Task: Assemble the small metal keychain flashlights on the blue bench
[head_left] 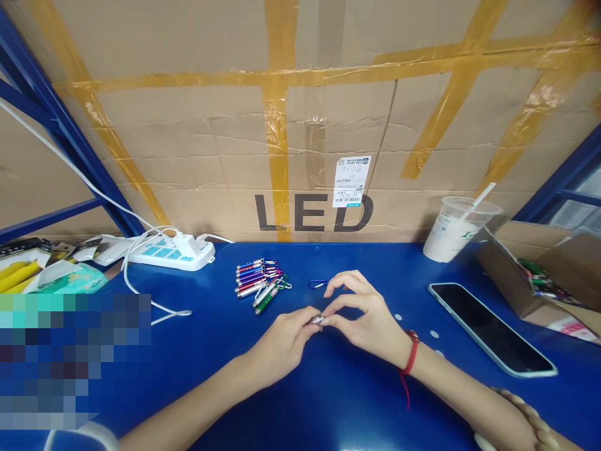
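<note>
Over the middle of the blue table, my left hand [292,335] is closed around a small silvery metal piece [317,319], much of it hidden by the fingers. It looks like the end of a small keychain flashlight, though I cannot be sure. The thumb and index finger of my right hand [361,313] pinch the same piece from the right, the other fingers raised. Just beyond the fingers lies a blue carabiner clip [317,284]. To its left sits a row of small keychain flashlights [256,279] in blue, purple, red, silver and green, with clips attached.
A phone [491,329], a plastic cup with a straw [457,228] and an open carton [511,288] stand right. At the left are a power strip [171,252] with a white cable [136,291] and packets [70,275]. A taped cardboard sheet [225,156] rises behind the table [291,413].
</note>
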{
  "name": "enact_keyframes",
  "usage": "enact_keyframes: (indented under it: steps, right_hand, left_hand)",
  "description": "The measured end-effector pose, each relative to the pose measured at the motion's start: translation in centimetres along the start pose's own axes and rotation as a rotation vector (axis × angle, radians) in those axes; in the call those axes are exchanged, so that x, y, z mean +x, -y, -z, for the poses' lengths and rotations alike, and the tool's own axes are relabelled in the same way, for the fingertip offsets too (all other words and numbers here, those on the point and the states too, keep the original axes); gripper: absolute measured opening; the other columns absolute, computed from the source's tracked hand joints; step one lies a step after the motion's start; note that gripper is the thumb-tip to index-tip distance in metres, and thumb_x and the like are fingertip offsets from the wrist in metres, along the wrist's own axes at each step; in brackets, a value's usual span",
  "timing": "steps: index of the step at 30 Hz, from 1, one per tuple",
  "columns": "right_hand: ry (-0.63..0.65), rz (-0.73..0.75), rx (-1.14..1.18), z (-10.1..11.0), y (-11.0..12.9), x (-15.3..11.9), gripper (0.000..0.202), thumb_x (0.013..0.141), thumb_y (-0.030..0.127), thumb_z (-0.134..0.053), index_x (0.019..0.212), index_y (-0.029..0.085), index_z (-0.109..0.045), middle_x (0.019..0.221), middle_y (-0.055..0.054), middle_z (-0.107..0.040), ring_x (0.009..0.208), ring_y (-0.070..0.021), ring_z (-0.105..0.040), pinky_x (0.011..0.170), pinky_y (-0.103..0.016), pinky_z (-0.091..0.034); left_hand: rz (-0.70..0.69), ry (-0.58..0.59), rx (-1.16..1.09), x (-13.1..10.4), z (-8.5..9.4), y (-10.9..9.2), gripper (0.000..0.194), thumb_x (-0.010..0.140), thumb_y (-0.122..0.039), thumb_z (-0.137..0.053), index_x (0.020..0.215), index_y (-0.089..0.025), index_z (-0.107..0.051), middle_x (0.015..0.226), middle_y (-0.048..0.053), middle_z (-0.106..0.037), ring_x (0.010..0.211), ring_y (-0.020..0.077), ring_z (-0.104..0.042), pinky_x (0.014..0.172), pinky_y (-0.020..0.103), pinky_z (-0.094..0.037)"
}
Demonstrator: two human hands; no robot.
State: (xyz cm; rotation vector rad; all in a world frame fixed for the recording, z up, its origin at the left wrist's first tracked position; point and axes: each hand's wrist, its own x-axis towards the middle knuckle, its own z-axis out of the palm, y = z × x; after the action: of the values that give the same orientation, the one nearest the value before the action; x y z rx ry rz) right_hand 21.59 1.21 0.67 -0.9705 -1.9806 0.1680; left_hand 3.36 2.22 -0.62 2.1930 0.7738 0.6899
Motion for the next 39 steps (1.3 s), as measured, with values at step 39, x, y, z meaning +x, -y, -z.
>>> enact_keyframes:
  steps: [39]
  right_hand:
    - [0.275,-0.421,-0.11,-1.6,-0.2,-0.8,0.009,0.07,0.026,-0.066,0.062,0.024,-0.069,0.061,0.003,-0.067,0.057,-0.0135,-0.06,0.05,-0.023,-0.04]
  left_hand:
    - [-0.15,-0.166,0.532,-0.3,-1.4,2.3,0.03,0.089,-0.017,-0.037,0.072,-0.014,-0.062,0.064,0.002,-0.046,0.059,0.0112,-0.046,0.05,0.021,-0.034]
